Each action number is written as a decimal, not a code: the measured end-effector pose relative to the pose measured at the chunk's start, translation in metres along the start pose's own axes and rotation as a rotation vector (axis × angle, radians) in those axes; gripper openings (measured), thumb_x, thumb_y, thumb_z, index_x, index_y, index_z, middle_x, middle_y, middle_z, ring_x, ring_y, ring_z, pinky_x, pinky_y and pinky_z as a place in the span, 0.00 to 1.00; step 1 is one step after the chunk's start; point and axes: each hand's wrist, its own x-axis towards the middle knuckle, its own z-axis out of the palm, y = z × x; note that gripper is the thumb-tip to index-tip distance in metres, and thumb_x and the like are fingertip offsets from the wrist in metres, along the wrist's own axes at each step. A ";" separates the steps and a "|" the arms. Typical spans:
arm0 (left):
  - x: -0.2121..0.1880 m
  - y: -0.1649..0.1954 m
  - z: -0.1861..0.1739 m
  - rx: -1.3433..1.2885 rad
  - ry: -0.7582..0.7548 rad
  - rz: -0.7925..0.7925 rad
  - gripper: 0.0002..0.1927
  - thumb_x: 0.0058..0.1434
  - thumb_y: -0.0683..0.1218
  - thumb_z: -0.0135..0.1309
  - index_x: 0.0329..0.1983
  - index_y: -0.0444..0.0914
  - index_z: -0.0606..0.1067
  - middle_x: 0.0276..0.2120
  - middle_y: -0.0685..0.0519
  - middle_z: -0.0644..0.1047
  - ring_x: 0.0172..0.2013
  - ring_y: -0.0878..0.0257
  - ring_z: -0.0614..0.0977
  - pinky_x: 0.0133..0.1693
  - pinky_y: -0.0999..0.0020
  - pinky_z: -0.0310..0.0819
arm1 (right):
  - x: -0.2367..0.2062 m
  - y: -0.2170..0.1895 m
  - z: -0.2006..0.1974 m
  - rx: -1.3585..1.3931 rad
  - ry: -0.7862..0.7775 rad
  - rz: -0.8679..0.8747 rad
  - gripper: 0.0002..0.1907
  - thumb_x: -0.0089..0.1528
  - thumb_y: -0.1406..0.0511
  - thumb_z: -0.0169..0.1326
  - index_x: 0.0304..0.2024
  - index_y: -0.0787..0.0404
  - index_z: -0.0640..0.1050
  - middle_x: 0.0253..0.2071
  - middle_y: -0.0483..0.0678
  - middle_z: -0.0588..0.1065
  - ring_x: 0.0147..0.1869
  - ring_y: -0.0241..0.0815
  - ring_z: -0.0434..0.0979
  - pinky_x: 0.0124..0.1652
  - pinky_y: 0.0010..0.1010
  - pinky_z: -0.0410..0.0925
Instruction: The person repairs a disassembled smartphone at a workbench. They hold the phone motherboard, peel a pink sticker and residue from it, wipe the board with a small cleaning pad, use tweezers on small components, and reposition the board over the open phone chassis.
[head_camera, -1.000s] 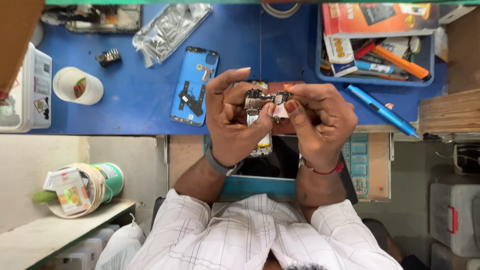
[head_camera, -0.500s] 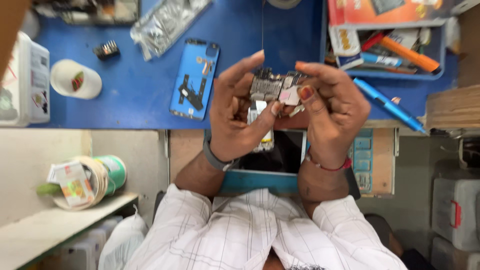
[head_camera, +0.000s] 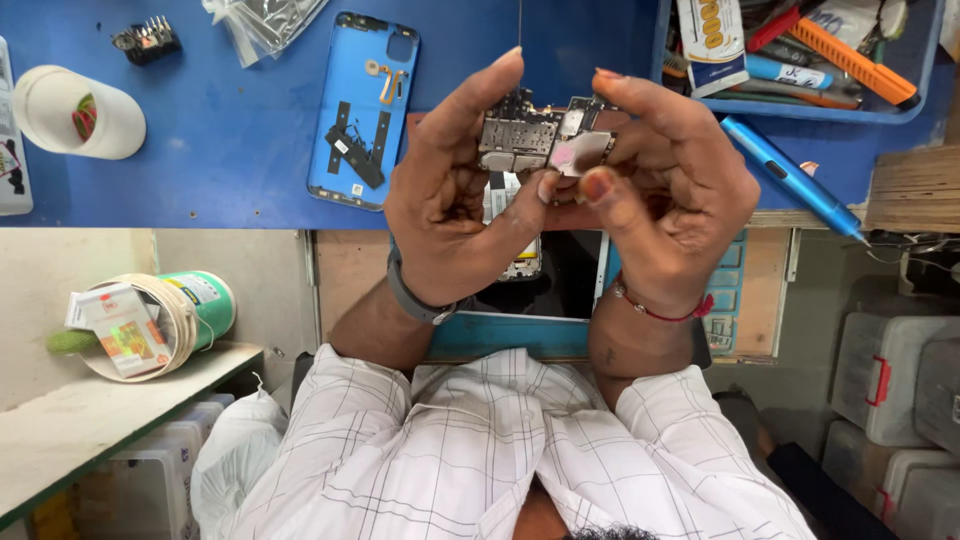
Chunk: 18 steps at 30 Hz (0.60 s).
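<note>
Both my hands hold a small phone circuit board (head_camera: 540, 135) up above the edge of the blue work mat (head_camera: 220, 150). My left hand (head_camera: 455, 200) grips its left side with thumb and fingers. My right hand (head_camera: 665, 195) pinches the right side, thumb and forefinger on a pale shiny patch of the board. Under my hands lies an opened phone body (head_camera: 515, 255), mostly hidden. A blue phone back cover (head_camera: 362, 105) with black strips and a flex cable lies on the mat just left of my left hand.
A blue pen-shaped screwdriver (head_camera: 790, 180) lies right of my hands. A blue tray (head_camera: 800, 55) of tools and boxes sits at the far right. A white cup (head_camera: 85, 110), a small black part (head_camera: 148, 40) and clear plastic bags (head_camera: 262, 25) lie to the left.
My hands with the board have risen slightly and come closer to the camera. The right thumb and forefinger have shifted onto the board's pale patch.
</note>
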 end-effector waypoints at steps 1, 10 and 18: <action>0.000 0.001 -0.001 0.003 0.005 0.000 0.34 0.64 0.29 0.56 0.70 0.26 0.55 0.68 0.37 0.66 0.60 0.61 0.78 0.58 0.71 0.80 | 0.000 -0.001 0.000 -0.014 -0.017 -0.001 0.22 0.66 0.75 0.61 0.62 0.71 0.74 0.39 0.50 0.79 0.36 0.28 0.79 0.35 0.11 0.68; 0.003 0.006 0.001 0.058 -0.005 -0.019 0.34 0.64 0.29 0.57 0.70 0.25 0.56 0.66 0.36 0.69 0.59 0.60 0.79 0.57 0.71 0.80 | -0.003 0.002 0.005 0.048 0.054 0.032 0.21 0.65 0.76 0.62 0.59 0.74 0.73 0.36 0.53 0.80 0.36 0.32 0.81 0.37 0.12 0.69; 0.000 0.001 0.000 0.038 -0.003 0.010 0.32 0.64 0.31 0.55 0.69 0.26 0.56 0.67 0.38 0.67 0.58 0.62 0.79 0.58 0.72 0.79 | -0.006 0.003 0.001 0.020 0.004 0.027 0.20 0.67 0.74 0.62 0.61 0.71 0.72 0.43 0.52 0.79 0.42 0.32 0.82 0.41 0.14 0.73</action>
